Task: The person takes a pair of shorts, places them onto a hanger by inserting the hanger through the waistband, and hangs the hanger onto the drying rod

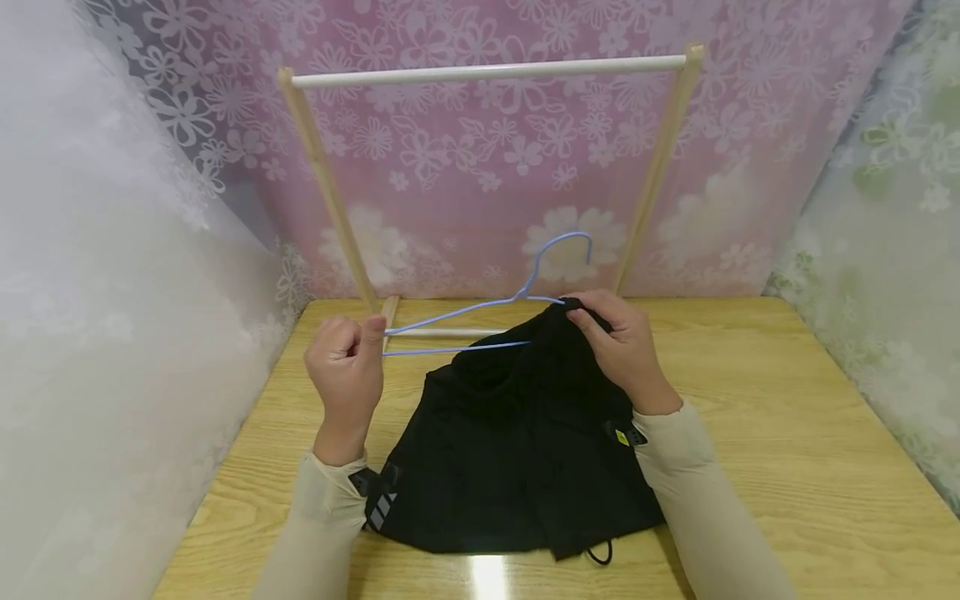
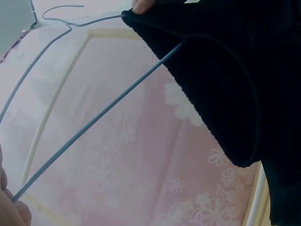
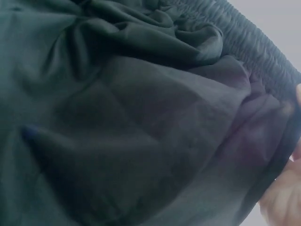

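Black shorts (image 1: 495,475) with a gathered elastic waistband (image 3: 256,52) hang spread above the table, grey stripes low on their left side. A thin blue clothes hanger (image 1: 450,316) runs into the waist opening, so its right end is hidden inside the cloth. My left hand (image 1: 347,358) grips the hanger's left end, fingers curled and thumb up. With thumb and fingers, my right hand (image 1: 622,342) pinches the top edge of the waistband where the hanger's right shoulder goes in. In the left wrist view the lower bar (image 2: 101,114) passes into the dark opening.
Behind my hands stands a wooden rack (image 1: 326,179) with a white top rail (image 1: 487,73) and a low white bar. Flowered cloth (image 1: 480,158) hangs behind it and along both sides of the wooden table (image 1: 780,433). A cord loop (image 1: 602,557) pokes from the shorts' lower edge.
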The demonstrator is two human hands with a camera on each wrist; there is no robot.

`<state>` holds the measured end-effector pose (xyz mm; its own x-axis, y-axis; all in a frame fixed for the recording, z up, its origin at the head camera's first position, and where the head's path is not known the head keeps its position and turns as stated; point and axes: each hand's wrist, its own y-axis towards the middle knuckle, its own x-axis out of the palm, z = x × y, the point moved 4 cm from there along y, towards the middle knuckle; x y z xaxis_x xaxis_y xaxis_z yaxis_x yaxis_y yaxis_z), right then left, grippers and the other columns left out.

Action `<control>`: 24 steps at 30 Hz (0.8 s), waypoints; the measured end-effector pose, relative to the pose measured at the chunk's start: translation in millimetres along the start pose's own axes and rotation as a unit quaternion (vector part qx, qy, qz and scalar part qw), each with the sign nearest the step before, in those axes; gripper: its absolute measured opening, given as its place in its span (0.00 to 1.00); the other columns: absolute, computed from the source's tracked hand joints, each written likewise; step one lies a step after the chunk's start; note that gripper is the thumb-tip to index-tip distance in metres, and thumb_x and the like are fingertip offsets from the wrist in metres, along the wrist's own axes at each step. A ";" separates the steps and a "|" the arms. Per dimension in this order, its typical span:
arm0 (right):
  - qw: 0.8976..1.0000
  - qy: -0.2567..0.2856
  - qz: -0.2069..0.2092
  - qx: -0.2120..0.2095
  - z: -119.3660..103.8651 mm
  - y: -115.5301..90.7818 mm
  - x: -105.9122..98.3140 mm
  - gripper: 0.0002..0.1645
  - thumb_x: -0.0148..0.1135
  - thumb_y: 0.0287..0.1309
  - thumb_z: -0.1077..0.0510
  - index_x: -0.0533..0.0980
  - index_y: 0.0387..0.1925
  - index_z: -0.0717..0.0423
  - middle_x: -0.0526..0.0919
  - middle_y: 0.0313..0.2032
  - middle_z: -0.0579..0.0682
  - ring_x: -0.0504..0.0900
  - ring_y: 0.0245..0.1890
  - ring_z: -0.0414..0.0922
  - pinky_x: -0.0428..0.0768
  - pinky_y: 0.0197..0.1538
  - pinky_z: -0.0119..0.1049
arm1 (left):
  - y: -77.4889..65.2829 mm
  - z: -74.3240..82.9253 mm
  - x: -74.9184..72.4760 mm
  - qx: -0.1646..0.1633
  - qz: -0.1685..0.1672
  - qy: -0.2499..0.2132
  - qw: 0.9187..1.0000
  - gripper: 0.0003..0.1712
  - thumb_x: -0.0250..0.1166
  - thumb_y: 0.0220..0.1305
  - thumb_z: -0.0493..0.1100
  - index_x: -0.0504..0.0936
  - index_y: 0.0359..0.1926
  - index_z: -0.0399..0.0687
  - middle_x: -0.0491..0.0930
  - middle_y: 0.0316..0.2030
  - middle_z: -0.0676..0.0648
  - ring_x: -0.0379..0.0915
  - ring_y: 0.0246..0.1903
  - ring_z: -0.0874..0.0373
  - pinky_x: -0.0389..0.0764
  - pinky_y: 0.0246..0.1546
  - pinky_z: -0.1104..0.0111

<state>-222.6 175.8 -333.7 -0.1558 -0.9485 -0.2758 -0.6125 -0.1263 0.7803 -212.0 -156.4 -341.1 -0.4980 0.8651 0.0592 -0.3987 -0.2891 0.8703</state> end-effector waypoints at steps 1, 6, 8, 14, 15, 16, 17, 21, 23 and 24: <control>1.000 -0.002 -0.001 0.005 -1.3 0.0 0.9 0.08 0.63 0.66 0.72 0.84 0.44 0.71 0.86 0.40 0.64 0.83 0.43 0.38 0.76 0.52 0.25 | -0.8 -0.5 0.3 -0.001 -0.004 -0.001 1.000 0.42 0.66 0.66 0.66 0.57 0.09 0.48 0.52 0.12 0.50 0.50 0.19 0.59 0.55 0.28 0.69; 1.000 -0.001 -0.003 0.012 10.4 -3.7 4.8 0.13 0.63 0.61 0.78 0.85 0.46 0.68 0.87 0.41 0.62 0.84 0.43 0.36 0.77 0.51 0.25 | -2.3 0.6 3.5 -0.002 -0.021 0.002 1.000 0.41 0.65 0.68 0.65 0.59 0.09 0.48 0.54 0.12 0.50 0.51 0.19 0.59 0.56 0.27 0.70; 1.000 0.007 -0.006 0.011 10.7 -3.7 6.3 0.12 0.63 0.62 0.76 0.85 0.46 0.68 0.87 0.41 0.63 0.84 0.44 0.37 0.77 0.51 0.25 | -2.1 2.1 4.3 -0.002 -0.026 0.005 1.000 0.41 0.65 0.69 0.65 0.59 0.09 0.48 0.54 0.12 0.50 0.51 0.19 0.59 0.56 0.26 0.70; 1.000 0.020 -0.012 0.013 6.6 -5.2 10.3 0.12 0.62 0.62 0.77 0.84 0.45 0.70 0.87 0.41 0.62 0.83 0.43 0.36 0.77 0.51 0.25 | -4.9 3.0 6.8 -0.008 -0.040 -0.005 0.999 0.40 0.65 0.69 0.64 0.59 0.10 0.49 0.55 0.13 0.50 0.53 0.19 0.59 0.56 0.25 0.71; 1.000 0.018 -0.012 0.014 10.2 -6.8 11.1 0.12 0.63 0.63 0.76 0.84 0.46 0.69 0.87 0.42 0.61 0.83 0.43 0.37 0.77 0.51 0.25 | -5.6 3.1 7.3 -0.008 -0.042 -0.007 0.999 0.40 0.65 0.70 0.64 0.59 0.10 0.49 0.56 0.13 0.50 0.53 0.19 0.59 0.56 0.25 0.71; 1.000 0.017 -0.013 0.017 14.4 -8.5 11.7 0.11 0.63 0.64 0.74 0.84 0.46 0.68 0.87 0.42 0.59 0.83 0.44 0.38 0.77 0.51 0.25 | -6.2 3.4 7.8 -0.007 -0.044 -0.008 0.999 0.40 0.65 0.70 0.64 0.60 0.10 0.49 0.56 0.13 0.50 0.53 0.19 0.59 0.57 0.25 0.71; 1.000 0.015 -0.015 0.017 18.4 -9.7 12.1 0.12 0.63 0.65 0.73 0.85 0.47 0.66 0.88 0.43 0.59 0.83 0.44 0.39 0.77 0.51 0.26 | -6.7 3.5 8.4 -0.006 -0.046 -0.009 0.999 0.39 0.65 0.70 0.64 0.61 0.09 0.49 0.57 0.13 0.50 0.54 0.20 0.59 0.57 0.26 0.71; 1.000 0.016 -0.017 0.014 23.0 -11.5 12.8 0.11 0.64 0.67 0.68 0.86 0.49 0.61 0.88 0.43 0.56 0.84 0.45 0.42 0.77 0.52 0.26 | -7.2 4.8 12.5 -0.002 -0.062 -0.018 0.998 0.38 0.65 0.70 0.62 0.63 0.09 0.49 0.58 0.12 0.50 0.55 0.20 0.58 0.59 0.28 0.70; 1.000 0.017 -0.020 0.008 21.9 -11.1 13.4 0.13 0.64 0.66 0.70 0.86 0.49 0.60 0.87 0.43 0.55 0.84 0.45 0.43 0.77 0.52 0.27 | -7.8 5.1 13.9 -0.003 -0.069 -0.017 0.997 0.38 0.65 0.70 0.62 0.62 0.10 0.50 0.58 0.12 0.50 0.54 0.20 0.58 0.59 0.27 0.70; 1.000 0.015 -0.021 0.006 21.2 -11.1 13.8 0.13 0.64 0.66 0.70 0.86 0.49 0.60 0.87 0.43 0.55 0.84 0.45 0.43 0.77 0.52 0.27 | -8.2 5.3 14.5 -0.003 -0.072 -0.016 0.997 0.38 0.64 0.70 0.62 0.62 0.10 0.50 0.58 0.13 0.50 0.54 0.20 0.58 0.59 0.27 0.70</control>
<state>-234.4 170.3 -358.1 -0.1056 -0.9508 -0.2913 -0.6276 -0.1635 0.7612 -211.8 -139.3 -344.8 -0.4112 0.9102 -0.0499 -0.4694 -0.1645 0.8675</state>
